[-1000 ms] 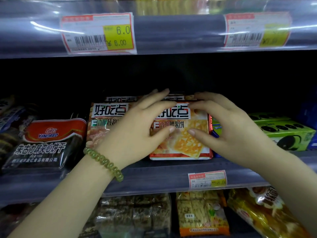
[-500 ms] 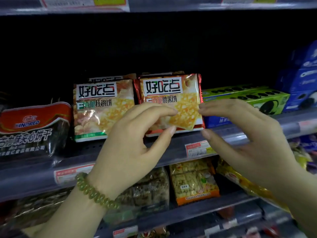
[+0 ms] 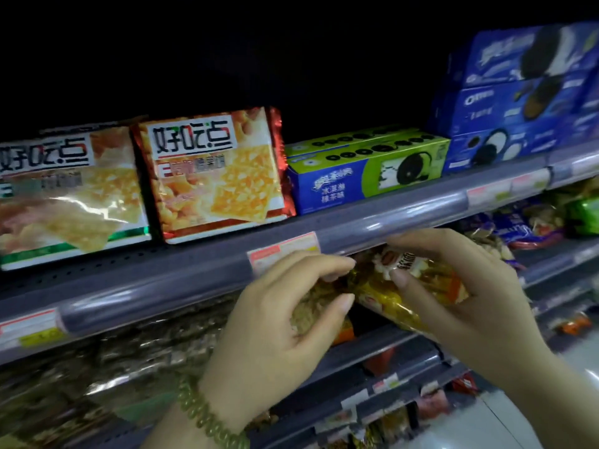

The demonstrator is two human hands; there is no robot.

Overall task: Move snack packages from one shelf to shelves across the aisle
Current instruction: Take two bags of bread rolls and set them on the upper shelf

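Shop shelf rail [image 3: 372, 228] dim. Below rail, both hands: left hand [image 3: 275, 335] empty, half curled; right hand [image 3: 470, 296] empty, beside yellow snack bag [image 3: 382, 286]. Bag slippery: could be dropped.

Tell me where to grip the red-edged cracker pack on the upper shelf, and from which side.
Grip the cracker pack by its top edge, coming from the front and above. It stands leaning back, with open dark space over it. Its sides are closed in: another pack touches on the left and the green box sits close on the right, so a side pinch would likely be cramped.
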